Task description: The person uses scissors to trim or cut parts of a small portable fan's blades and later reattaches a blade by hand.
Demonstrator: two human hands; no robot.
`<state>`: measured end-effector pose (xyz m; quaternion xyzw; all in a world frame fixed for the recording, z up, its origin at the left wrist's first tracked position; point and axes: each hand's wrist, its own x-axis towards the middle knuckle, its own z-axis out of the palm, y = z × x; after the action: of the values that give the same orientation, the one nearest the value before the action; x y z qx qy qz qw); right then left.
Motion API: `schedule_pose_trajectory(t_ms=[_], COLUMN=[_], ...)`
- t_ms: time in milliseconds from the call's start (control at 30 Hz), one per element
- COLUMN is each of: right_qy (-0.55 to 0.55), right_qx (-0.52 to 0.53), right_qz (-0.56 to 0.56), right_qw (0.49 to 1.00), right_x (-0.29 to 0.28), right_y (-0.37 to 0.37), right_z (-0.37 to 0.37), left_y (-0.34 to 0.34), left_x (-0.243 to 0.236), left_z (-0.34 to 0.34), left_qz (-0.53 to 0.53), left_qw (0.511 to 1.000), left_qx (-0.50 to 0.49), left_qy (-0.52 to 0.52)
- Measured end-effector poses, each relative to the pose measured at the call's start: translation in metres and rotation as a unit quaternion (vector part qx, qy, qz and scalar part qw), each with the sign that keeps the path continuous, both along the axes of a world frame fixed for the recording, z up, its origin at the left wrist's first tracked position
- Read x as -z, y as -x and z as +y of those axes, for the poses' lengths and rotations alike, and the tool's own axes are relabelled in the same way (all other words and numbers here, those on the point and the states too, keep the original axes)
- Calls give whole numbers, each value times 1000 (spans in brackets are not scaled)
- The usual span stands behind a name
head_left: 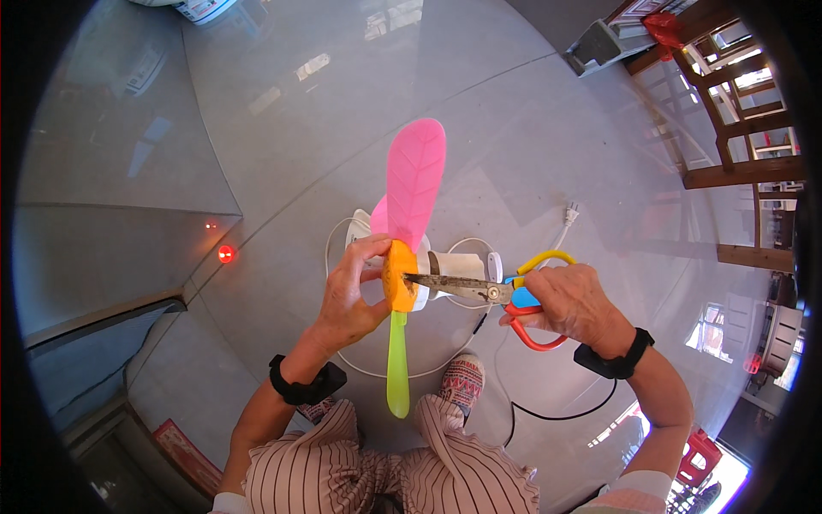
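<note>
A small electric fan stands in front of me, with pink blades [416,180] pointing up and a green blade [397,367] pointing down. Its orange hub [399,278] is gripped between the thumb and fingers of my left hand [353,287]. My right hand [572,307] is closed around the yellow, red and blue handles of a pair of scissors [458,286]. The worn, stained scissor blades look closed, and their tip meets the hub's face. Behind the hub, the white motor housing [458,265] is partly covered by the scissors.
A white power cord [341,360] loops over the tiled floor to a plug [571,212] at the right. A black cable [556,418] lies nearer me. On the left is a small red light [226,254]. Wooden furniture [728,176] stands at the far right, and a bucket [204,8] at the top left.
</note>
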<state>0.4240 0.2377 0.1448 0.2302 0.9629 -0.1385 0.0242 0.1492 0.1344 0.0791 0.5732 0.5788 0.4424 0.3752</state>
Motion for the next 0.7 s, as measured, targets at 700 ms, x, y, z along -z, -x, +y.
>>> schedule_pose_trajectory(t_ms=[700], right_qy=[21], right_qx=[55], right_qz=[-16], right_qw=[998], right_x=[-6], right_y=[1], right_z=[-18], left_y=[1], left_x=[4], left_z=[0], left_qz=[5], left_qw=[1000], left_qx=[2], left_qy=[-1])
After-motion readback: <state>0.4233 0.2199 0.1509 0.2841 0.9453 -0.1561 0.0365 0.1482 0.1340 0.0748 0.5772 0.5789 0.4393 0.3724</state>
